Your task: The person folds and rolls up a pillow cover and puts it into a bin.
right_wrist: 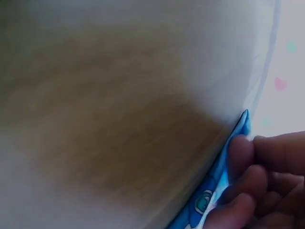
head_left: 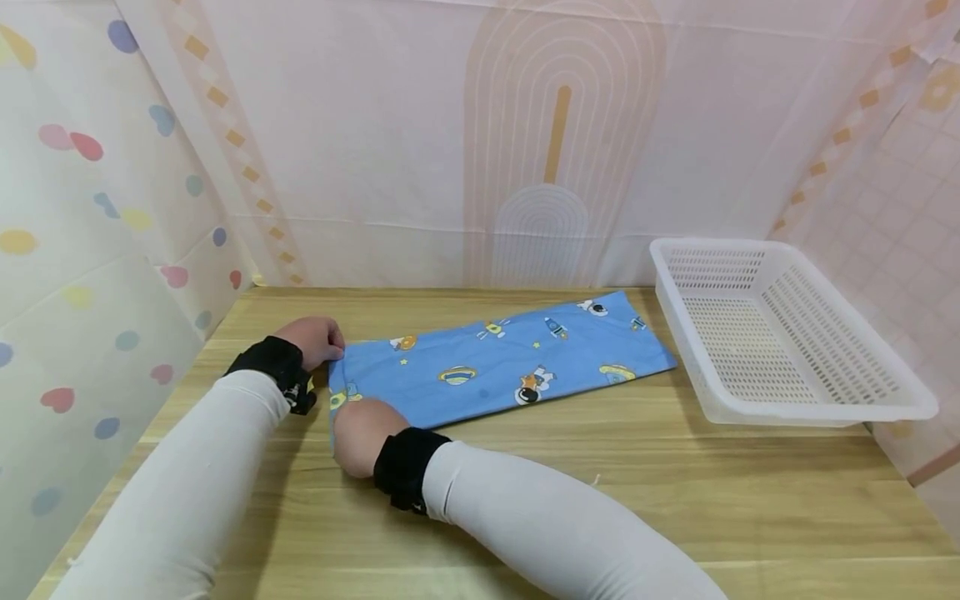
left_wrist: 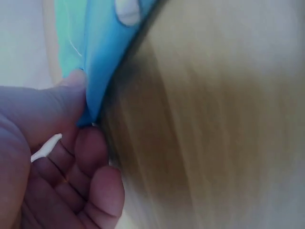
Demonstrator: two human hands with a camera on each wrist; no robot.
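Note:
A blue cloth (head_left: pixel 480 367) printed with astronauts, planets and rockets lies as a long folded strip across the wooden table, slanting up toward the right. At its far left corner my left hand (head_left: pixel 313 340) pinches the fabric between thumb and fingers. In the left wrist view the thumb presses on the edge of the blue cloth (left_wrist: pixel 102 52), while other fingers curl below it. My right hand (head_left: pixel 367 435) grips the near left corner and hides part of that end. The right wrist view shows thumb and fingertips on the cloth's edge (right_wrist: pixel 202 202).
To the right stands a white plastic basket (head_left: pixel 720 400) with perforated walls, close to the cloth's right end. Patterned sheets (head_left: pixel 375 150) hang behind the table and along both sides. Wooden tabletop (head_left: pixel 600 467) shows in front of the cloth.

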